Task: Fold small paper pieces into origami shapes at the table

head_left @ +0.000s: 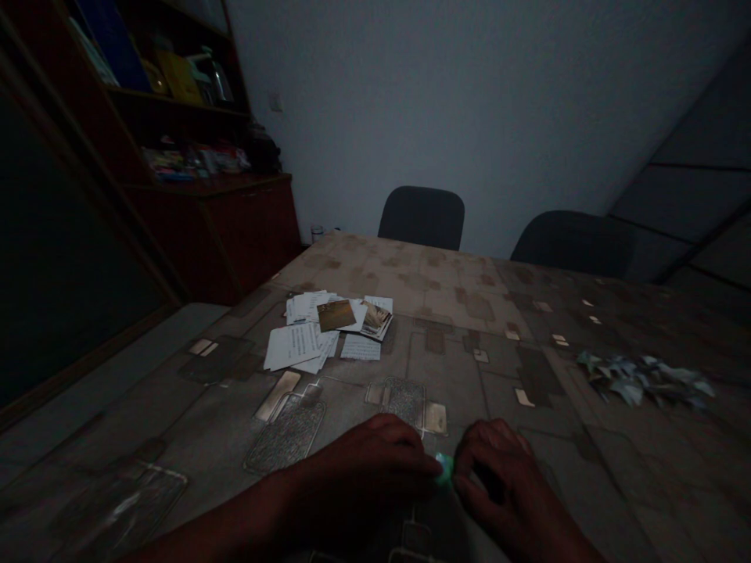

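Note:
Close to the table's near edge, a small green, slightly glowing object (444,467) sits between my two hands. My left hand (387,461) has its fingers pressed together, with the fingertips touching the object's left side. My right hand (501,477) is curled, thumb and index finger pinched at the object's right side. The dim light and the fingers hide the object's full shape. Beyond my left hand, printed papers (299,344) and picture cards (336,315) lie in a loose, overlapping pile.
A heap of crumpled, folded paper-like pieces (645,381) lies on the right of the patterned table (411,274). Two dark chairs (421,215) stand at the far side. A cabinet with shelves (235,219) is at the left, near a glass (317,233).

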The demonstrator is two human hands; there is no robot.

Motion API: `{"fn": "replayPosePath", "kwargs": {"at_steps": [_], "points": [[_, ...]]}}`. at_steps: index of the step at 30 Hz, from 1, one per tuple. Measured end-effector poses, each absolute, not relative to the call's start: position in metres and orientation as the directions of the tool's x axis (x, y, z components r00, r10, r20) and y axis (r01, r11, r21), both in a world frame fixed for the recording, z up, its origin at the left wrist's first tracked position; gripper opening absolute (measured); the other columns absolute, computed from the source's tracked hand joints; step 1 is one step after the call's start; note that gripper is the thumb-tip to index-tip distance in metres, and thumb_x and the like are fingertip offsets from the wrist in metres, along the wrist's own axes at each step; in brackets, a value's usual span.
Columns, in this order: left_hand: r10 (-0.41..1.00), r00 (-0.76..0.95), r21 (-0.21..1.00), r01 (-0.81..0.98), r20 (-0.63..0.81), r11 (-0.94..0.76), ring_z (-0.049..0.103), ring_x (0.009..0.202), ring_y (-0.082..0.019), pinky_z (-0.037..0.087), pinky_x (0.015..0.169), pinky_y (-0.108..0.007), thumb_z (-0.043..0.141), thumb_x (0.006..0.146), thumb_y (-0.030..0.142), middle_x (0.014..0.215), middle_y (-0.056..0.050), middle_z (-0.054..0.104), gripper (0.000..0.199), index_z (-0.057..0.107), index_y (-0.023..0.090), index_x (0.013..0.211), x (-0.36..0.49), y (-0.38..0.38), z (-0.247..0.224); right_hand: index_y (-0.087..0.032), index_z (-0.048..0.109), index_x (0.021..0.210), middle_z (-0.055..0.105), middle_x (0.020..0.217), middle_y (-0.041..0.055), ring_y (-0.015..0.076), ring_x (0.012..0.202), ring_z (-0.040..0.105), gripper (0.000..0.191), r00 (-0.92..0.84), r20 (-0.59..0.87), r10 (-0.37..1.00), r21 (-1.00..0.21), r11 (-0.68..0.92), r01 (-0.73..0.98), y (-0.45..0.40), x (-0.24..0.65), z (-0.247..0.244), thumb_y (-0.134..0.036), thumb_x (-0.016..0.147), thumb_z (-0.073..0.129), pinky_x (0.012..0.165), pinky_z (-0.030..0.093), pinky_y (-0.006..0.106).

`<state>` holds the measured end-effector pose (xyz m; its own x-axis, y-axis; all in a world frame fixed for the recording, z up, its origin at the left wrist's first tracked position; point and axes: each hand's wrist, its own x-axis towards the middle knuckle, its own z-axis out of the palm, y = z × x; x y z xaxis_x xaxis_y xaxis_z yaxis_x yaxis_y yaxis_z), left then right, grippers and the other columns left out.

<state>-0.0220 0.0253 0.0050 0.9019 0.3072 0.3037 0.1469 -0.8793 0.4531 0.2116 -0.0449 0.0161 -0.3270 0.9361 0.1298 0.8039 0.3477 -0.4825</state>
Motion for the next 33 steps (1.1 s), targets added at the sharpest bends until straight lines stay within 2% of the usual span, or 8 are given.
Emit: {"fn": "replayPosePath", "kwargs": {"at_steps": [5,13,19,24,28,33], "points": [[0.263,0.920,0.379,0.141,0.292,-0.915,0.059,0.093,-0.017,0.045,0.084,-0.029,0.061,0.089,0.008,0.101,-0.002,0.068,0.025,0.061,0.023,0.109,-0.020,0.023,0.008,-0.022,0.057,0.077,0.059,0.079,-0.0002,0.0220,0.079,0.054,0.016,-0.329,0.118,0.937,-0.499,0.342,0.796,-0.045,0.213,0.012,-0.007,0.083,0.061,0.071,0.037,0.036],[0.207,0.919,0.240,0.130,0.335,-0.962,0.056,0.095,-0.018,0.043,0.087,-0.032,0.062,0.093,0.017,0.103,-0.002,0.066,0.018,0.061,0.023,0.110,-0.017,0.019,0.006,-0.020,0.057,0.074,0.059,0.078,0.0007,0.0219,0.078,0.054,0.016,-0.304,0.102,0.947,-0.471,0.315,0.824,-0.046,0.209,0.017,-0.007,0.081,0.062,0.071,0.037,0.036],[0.265,0.897,0.279,0.169,0.353,-0.945,0.056,0.092,-0.016,0.043,0.084,-0.029,0.063,0.093,0.021,0.101,-0.001,0.066,0.011,0.064,0.024,0.104,-0.016,0.019,0.000,-0.021,0.057,0.073,0.060,0.078,0.0001,0.0222,0.079,0.055,0.018,-0.286,0.102,0.953,-0.481,0.299,0.824,-0.045,0.207,0.019,-0.006,0.079,0.064,0.071,0.038,0.036],[0.236,0.901,0.277,0.137,0.365,-0.951,0.056,0.096,-0.017,0.043,0.087,-0.031,0.063,0.093,0.018,0.105,0.000,0.066,0.015,0.064,0.025,0.107,-0.015,0.019,-0.001,-0.022,0.056,0.074,0.060,0.078,0.0003,0.0236,0.080,0.056,0.018,-0.263,0.115,0.958,-0.507,0.284,0.814,-0.046,0.206,0.016,-0.014,0.088,0.063,0.072,0.039,0.038],[0.292,0.883,0.324,0.172,0.367,-0.930,0.056,0.093,-0.016,0.044,0.086,-0.029,0.063,0.093,0.019,0.103,0.000,0.066,0.013,0.065,0.025,0.105,-0.015,0.017,0.001,-0.022,0.054,0.074,0.059,0.078,0.0004,0.0243,0.078,0.056,0.019,-0.259,0.177,0.950,-0.474,0.313,0.823,-0.046,0.206,0.009,-0.009,0.085,0.063,0.070,0.039,0.038],[0.291,0.896,0.355,0.166,0.336,-0.920,0.057,0.094,-0.016,0.045,0.086,-0.028,0.062,0.093,0.016,0.106,-0.001,0.066,0.017,0.063,0.024,0.108,-0.018,0.016,0.009,-0.021,0.051,0.074,0.058,0.077,0.0011,0.0236,0.077,0.054,0.020,-0.272,0.205,0.940,-0.447,0.337,0.829,-0.045,0.207,0.005,-0.008,0.085,0.059,0.069,0.038,0.036]]}}
